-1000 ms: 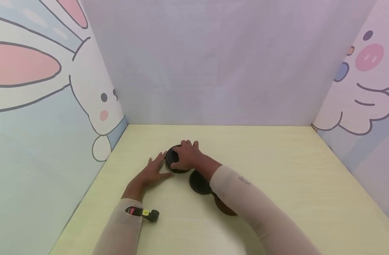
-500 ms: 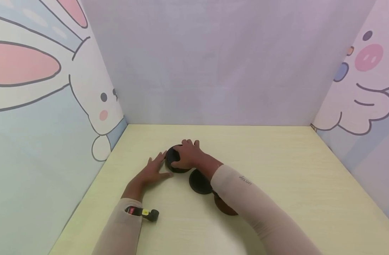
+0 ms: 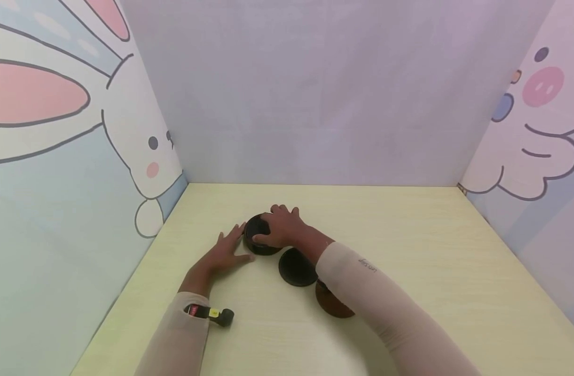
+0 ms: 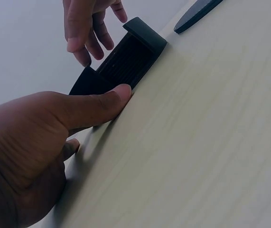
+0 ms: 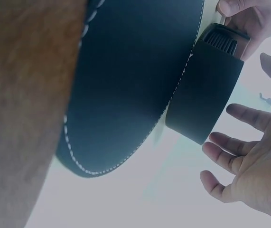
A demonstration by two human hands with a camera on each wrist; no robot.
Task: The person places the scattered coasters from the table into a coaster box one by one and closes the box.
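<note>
A round black coaster holder [image 3: 260,245] stands on the table; in the left wrist view its side cut-out shows a stack of ridged edges [image 4: 126,61], apparently several coasters. Straight, spread fingers of my left hand [image 3: 223,255] touch its left side, and the thumb [image 4: 109,102] lies along its near side. Over the holder's right part is my right hand [image 3: 283,227], its loosely bent fingers spread and apart from the holder in the right wrist view. A black coaster [image 3: 297,268] with white edge stitching [image 5: 130,85] lies under the right wrist.
A brown disc [image 3: 332,303] lies nearer on the table [image 3: 268,334], partly covered by the right sleeve [image 3: 381,303]. A camera strap [image 3: 209,313] circles the left wrist. Printed walls stand left and right, with a plain wall [image 3: 315,104] behind.
My right hand has shifted slightly right and away over the holder, showing more of its top. The right sleeve has moved right too. My left hand stays where it was.
</note>
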